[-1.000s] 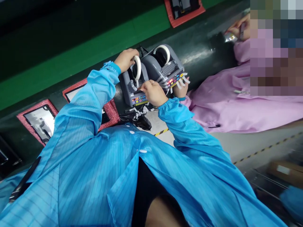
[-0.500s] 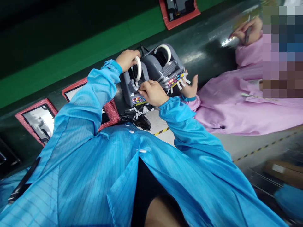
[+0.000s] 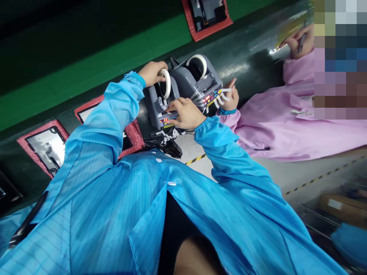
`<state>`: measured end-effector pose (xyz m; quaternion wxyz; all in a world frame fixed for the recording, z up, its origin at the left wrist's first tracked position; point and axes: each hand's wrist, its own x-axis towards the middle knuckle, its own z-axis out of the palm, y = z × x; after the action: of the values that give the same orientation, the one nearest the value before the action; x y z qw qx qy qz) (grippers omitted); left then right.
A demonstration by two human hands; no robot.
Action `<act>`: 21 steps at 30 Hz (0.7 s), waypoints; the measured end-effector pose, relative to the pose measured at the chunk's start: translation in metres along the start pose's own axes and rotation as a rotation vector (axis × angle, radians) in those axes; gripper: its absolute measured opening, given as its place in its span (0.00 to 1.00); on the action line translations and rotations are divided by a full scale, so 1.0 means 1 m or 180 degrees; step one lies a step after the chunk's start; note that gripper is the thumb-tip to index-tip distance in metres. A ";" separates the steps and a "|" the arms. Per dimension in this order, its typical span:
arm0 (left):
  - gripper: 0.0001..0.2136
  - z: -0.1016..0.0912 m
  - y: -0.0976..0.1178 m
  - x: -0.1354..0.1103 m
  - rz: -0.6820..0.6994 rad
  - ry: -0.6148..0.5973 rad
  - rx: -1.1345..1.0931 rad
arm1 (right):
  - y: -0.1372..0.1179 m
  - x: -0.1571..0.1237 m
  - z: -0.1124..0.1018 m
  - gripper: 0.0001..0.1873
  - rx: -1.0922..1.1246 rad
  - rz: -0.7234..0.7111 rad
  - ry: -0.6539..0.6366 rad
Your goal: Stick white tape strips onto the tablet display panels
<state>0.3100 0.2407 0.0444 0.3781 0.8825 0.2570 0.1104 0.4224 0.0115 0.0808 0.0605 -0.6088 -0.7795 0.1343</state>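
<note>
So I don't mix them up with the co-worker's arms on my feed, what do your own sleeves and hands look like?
The left sleeve and right sleeve are bright blue, with gathered cuffs; fine dark lines show on the left. Left hand and right hand are ungloved, the right wearing what looks like a thin ring.

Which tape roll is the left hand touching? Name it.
The left roll, in the left dispenser: the left hand holds its upper rim. No hand touches the right roll.
</note>
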 end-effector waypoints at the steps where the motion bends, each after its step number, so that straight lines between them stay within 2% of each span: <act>1: 0.21 -0.005 0.003 -0.006 -0.0007 -0.0009 -0.0017 | 0.000 0.001 0.001 0.26 -0.0001 0.0016 0.0006; 4: 0.28 -0.021 0.015 -0.031 0.0061 0.0135 0.0197 | 0.000 0.002 0.002 0.22 -0.0031 0.0057 0.0014; 8: 0.28 -0.036 0.030 -0.074 0.0611 0.0926 0.0320 | -0.001 0.003 0.003 0.16 -0.0115 0.0022 -0.0006; 10: 0.27 -0.037 0.032 -0.090 0.0814 0.1106 0.0236 | -0.002 0.005 0.004 0.16 -0.0131 0.0049 0.0014; 13: 0.23 -0.035 0.024 -0.103 0.0755 0.0993 0.0101 | -0.002 0.010 0.005 0.17 -0.0136 0.0173 0.0071; 17: 0.22 -0.032 0.008 -0.104 0.0690 0.0807 -0.0180 | -0.001 0.015 0.006 0.15 -0.0105 0.0265 0.0105; 21: 0.21 -0.031 0.003 -0.105 0.0776 0.0857 -0.0370 | -0.002 0.015 0.005 0.14 -0.0093 0.0196 0.0052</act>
<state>0.2108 0.2014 0.0677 0.3744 0.8610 0.1896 0.2872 0.4156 0.0246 0.0750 0.0538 -0.6345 -0.7617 0.1197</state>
